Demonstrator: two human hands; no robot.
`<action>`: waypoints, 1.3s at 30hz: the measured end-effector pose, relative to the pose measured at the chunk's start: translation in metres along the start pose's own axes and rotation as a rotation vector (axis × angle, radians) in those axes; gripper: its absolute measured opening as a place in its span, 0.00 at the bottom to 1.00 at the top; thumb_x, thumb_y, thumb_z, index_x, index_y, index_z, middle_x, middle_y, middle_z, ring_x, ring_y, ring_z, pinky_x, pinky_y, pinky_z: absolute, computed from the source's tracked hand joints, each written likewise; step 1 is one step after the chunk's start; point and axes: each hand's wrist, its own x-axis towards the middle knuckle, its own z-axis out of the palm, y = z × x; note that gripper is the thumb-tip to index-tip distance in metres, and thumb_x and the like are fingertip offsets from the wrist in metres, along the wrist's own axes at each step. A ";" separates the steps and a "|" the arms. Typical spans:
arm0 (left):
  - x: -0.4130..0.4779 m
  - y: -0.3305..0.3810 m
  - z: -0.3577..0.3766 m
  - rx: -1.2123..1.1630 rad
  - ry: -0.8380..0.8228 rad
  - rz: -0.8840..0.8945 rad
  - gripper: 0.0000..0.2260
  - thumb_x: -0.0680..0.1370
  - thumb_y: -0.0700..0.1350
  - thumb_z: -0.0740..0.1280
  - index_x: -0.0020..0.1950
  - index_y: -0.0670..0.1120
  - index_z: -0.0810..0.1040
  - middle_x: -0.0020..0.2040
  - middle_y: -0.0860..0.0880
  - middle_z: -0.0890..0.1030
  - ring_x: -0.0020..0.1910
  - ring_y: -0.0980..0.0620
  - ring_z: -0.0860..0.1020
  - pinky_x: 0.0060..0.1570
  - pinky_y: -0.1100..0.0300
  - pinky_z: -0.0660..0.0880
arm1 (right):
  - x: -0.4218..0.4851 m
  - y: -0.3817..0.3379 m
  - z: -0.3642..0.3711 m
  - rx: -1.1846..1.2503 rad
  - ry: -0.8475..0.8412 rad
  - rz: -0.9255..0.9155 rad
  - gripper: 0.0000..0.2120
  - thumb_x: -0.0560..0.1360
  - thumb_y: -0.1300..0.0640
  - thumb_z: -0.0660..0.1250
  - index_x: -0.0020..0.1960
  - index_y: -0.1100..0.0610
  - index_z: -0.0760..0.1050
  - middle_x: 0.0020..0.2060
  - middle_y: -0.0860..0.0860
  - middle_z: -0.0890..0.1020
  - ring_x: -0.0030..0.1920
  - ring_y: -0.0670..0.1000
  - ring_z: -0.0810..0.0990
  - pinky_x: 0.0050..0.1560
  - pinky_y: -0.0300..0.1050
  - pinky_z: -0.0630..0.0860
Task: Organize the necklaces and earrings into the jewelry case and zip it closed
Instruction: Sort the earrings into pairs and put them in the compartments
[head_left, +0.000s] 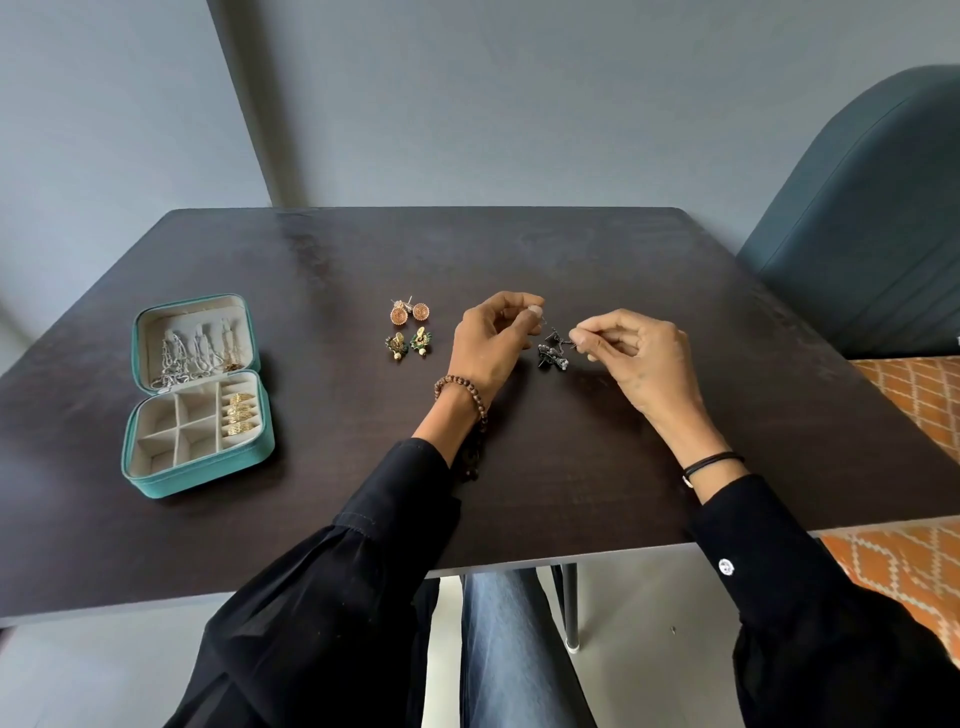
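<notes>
A teal jewelry case (156, 480) lies open at the table's left. Silver and gold necklaces (195, 353) hang in its lid, and gold earrings (240, 414) fill the right compartment. Two round orange earrings (410, 313) and two green-and-gold earrings (409, 345) lie mid-table. Just right of them, my left hand (488, 343) pinches the hook of a dark dangling earring (555, 351) held just above the table. My right hand (639, 358) pinches the same dark earring pair from the right side.
The dark wooden table (571, 467) ends close to my body. A blue upholstered chair (872, 218) stands at the right, with an orange patterned fabric (919, 395) below it. A grey wall rises behind the table.
</notes>
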 end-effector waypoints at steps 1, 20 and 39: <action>-0.001 0.000 0.001 0.014 -0.011 0.001 0.05 0.80 0.40 0.68 0.53 0.44 0.83 0.41 0.51 0.83 0.41 0.57 0.82 0.43 0.63 0.79 | 0.000 -0.001 0.000 0.002 0.003 -0.008 0.06 0.75 0.55 0.77 0.49 0.57 0.85 0.40 0.52 0.87 0.43 0.52 0.87 0.51 0.53 0.84; -0.040 0.029 -0.019 -0.010 -0.109 -0.060 0.06 0.81 0.35 0.66 0.56 0.37 0.80 0.46 0.42 0.84 0.44 0.52 0.84 0.43 0.63 0.81 | -0.012 -0.028 0.023 0.143 -0.084 -0.073 0.06 0.74 0.54 0.77 0.48 0.54 0.84 0.44 0.49 0.88 0.46 0.46 0.86 0.50 0.38 0.79; -0.090 0.055 -0.097 -0.224 0.104 -0.285 0.22 0.84 0.53 0.57 0.54 0.40 0.85 0.46 0.44 0.86 0.43 0.51 0.84 0.42 0.60 0.79 | -0.043 -0.095 0.071 0.419 -0.235 0.307 0.27 0.82 0.39 0.58 0.52 0.58 0.86 0.45 0.53 0.89 0.49 0.50 0.86 0.48 0.39 0.79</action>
